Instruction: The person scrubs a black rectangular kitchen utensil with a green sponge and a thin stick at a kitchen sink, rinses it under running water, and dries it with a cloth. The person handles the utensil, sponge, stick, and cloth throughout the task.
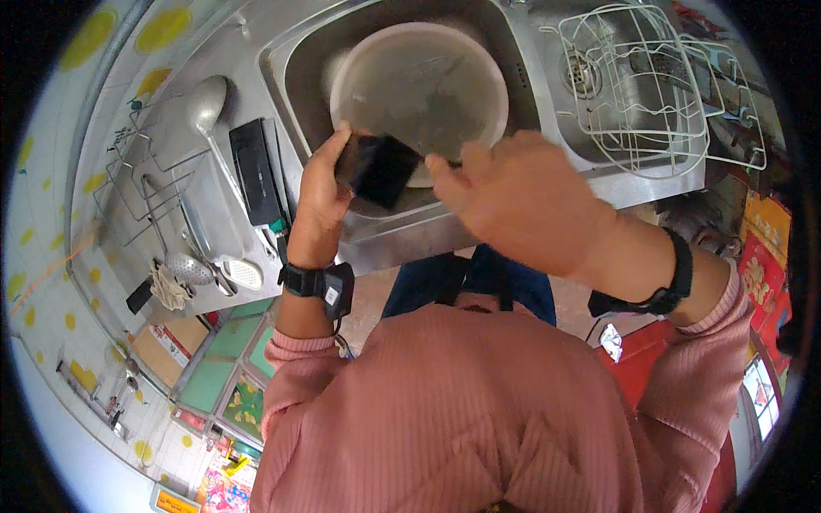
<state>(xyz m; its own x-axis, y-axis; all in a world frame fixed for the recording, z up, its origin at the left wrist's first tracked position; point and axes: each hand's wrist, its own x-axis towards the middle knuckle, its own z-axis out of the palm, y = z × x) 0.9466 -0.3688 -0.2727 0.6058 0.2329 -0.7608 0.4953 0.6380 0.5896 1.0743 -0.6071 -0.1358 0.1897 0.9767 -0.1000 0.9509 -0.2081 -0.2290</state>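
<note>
A dark, box-like object, blurred, is held in my left hand over the near left rim of a pale plastic basin. Murky water fills the basin, which stands in a stainless steel sink. My right hand is above the sink's front edge, just right of the dark object. Its fingers are bent around something small and dark, too blurred to name. Whether that small thing touches the dark object cannot be told.
Left on the steel counter lie a large metal ladle, a black case, a clear tray, a skimmer, a white grater-like tool and a wire rack. A white wire dish rack stands over the right basin.
</note>
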